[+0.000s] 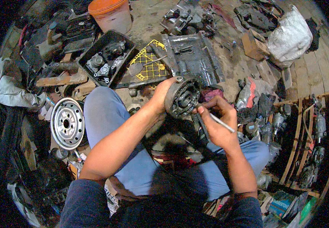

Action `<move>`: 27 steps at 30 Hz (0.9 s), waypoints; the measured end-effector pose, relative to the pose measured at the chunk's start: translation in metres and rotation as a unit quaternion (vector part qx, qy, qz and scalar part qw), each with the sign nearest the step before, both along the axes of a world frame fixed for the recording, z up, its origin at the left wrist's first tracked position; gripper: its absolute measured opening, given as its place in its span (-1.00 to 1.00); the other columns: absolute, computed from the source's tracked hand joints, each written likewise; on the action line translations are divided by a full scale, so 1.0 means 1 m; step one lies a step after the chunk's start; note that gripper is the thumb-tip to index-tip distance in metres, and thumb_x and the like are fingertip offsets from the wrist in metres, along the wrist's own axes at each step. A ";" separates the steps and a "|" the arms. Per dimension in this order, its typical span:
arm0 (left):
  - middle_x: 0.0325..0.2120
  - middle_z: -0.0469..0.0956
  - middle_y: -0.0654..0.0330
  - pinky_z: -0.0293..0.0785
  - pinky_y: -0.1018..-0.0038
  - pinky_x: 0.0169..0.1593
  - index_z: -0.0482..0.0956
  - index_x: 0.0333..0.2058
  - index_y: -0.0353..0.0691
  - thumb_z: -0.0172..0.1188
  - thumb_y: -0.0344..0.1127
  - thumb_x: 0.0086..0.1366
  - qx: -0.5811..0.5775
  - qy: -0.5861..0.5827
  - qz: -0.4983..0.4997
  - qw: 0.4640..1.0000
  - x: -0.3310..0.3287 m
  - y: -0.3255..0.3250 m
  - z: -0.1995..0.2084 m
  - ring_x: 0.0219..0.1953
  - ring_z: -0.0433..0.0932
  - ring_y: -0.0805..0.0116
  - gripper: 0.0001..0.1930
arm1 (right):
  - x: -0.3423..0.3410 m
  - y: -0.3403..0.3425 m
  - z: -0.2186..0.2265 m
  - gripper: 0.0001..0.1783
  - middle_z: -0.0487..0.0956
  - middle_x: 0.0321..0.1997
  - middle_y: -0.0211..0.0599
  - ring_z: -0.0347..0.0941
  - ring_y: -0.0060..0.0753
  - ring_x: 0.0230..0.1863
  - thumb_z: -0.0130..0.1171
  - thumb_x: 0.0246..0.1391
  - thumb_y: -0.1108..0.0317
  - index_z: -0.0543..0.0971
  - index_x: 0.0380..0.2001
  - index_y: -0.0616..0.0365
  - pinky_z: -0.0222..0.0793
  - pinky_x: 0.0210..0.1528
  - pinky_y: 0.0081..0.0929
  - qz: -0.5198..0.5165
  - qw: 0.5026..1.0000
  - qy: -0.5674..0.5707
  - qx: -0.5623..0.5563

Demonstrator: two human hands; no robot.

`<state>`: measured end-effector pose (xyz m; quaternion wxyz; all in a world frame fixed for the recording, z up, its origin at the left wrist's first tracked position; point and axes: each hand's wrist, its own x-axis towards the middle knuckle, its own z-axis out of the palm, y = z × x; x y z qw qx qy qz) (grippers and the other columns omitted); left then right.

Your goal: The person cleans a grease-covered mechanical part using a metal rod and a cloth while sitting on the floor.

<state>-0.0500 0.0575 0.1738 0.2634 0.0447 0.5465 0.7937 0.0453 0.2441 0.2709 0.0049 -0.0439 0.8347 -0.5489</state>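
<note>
A round, dark metal housing [175, 99] with a hollow, ringed inside is held up over my lap, its open face tilted to the right. Round its far left rim, my left hand [161, 95] keeps hold of it, the fingers mostly hidden behind. A thin pale metal rod [222, 124] lies pinched between the thumb and fingers of my right hand [227, 121]. The rod's far end reaches to the open face of the housing; whether it touches the inside I cannot tell.
Ahead lie a black bin [113, 81] of metal parts, a yellow grid [151, 71] and an oily black tray [214, 68]. An orange-rimmed bucket [113, 19] stands behind them. A silver wheel rim [60, 127] is by my left knee; wooden slats [292, 140] hold parts at right.
</note>
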 end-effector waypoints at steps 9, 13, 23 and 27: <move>-0.17 0.65 -0.11 0.66 0.16 -0.07 0.53 0.01 -0.43 -0.18 -0.20 0.39 0.010 -0.066 0.021 0.998 0.007 0.004 0.021 -0.22 0.68 0.06 -0.54 | 0.002 0.003 0.000 -0.93 0.65 -0.42 -0.26 0.52 -0.52 -0.39 0.20 0.15 0.46 0.55 -0.39 0.23 0.41 -0.29 -0.52 0.025 0.999 -0.039 -0.024; -0.23 0.67 0.04 0.62 0.35 -0.12 0.58 -0.05 -0.32 -0.14 -0.28 0.43 0.099 -0.097 -0.012 0.990 -0.001 0.000 0.002 -0.25 0.66 0.26 -0.65 | -0.001 0.003 0.001 -0.92 0.67 -0.40 -0.28 0.47 -0.58 -0.50 0.18 0.20 0.42 0.54 -0.36 0.17 0.37 -0.41 -0.55 0.003 0.997 -0.047 -0.055; -0.17 0.66 0.07 0.59 0.35 -0.03 0.54 0.02 -0.27 -0.09 -0.33 0.40 -0.239 0.198 0.059 0.949 -0.001 0.006 -0.031 -0.18 0.65 0.25 -0.67 | 0.002 -0.006 -0.005 -0.90 0.67 -0.39 -0.10 0.46 -0.54 -0.58 0.06 0.29 0.43 0.38 -0.26 0.22 0.42 -0.56 -0.52 -0.009 0.973 -0.135 -0.185; -0.23 0.65 -0.10 0.51 0.27 -0.02 0.58 0.04 -0.18 0.19 -0.38 0.15 -0.347 0.301 0.121 0.880 0.011 0.008 0.005 -0.14 0.63 -0.05 -0.58 | -0.002 0.000 -0.012 -0.88 0.65 -0.37 0.02 0.51 -0.36 -0.53 0.06 0.28 0.39 0.39 -0.23 0.20 0.47 -0.51 -0.43 -0.013 0.951 -0.165 -0.262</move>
